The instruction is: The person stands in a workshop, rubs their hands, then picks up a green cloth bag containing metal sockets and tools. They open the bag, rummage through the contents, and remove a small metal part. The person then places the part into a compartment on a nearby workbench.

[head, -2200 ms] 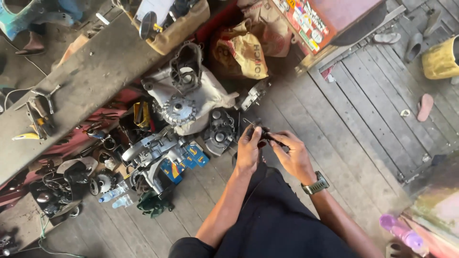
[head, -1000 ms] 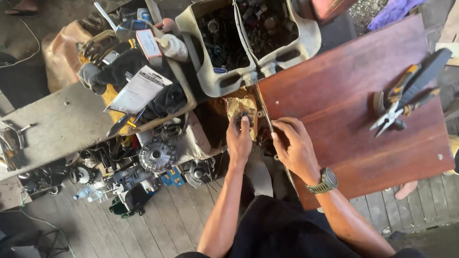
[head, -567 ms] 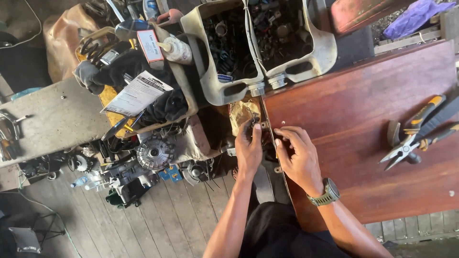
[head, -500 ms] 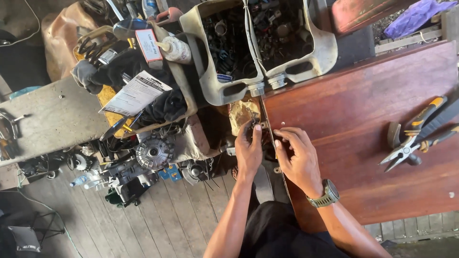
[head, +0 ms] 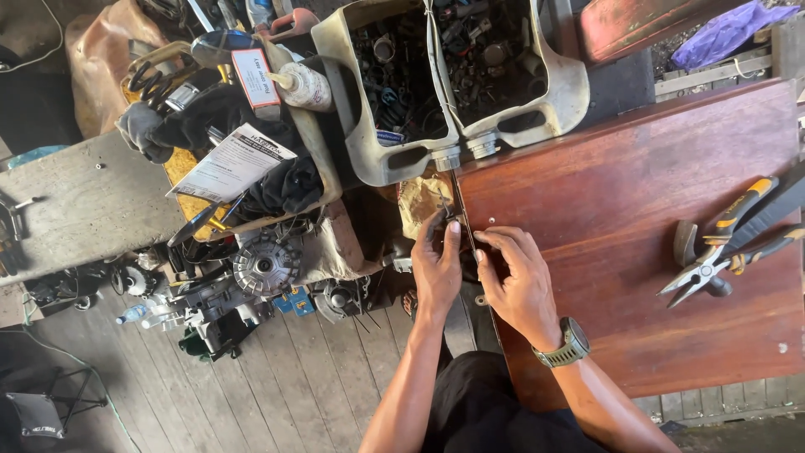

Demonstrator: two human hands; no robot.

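Thin dark metal rod [head: 459, 210], pinched by left hand [head: 436, 270] and right hand [head: 520, 281] fingertips.

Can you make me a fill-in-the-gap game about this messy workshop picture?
1. The watch is on the person's ____ wrist.
2. The pliers lie on the reddish ____ table.
3. The two cut-open jugs are full of small metal ____.
4. Both hands, left hand and right hand, work at the table's ____ edge.

Missing words: right; wooden; parts; left
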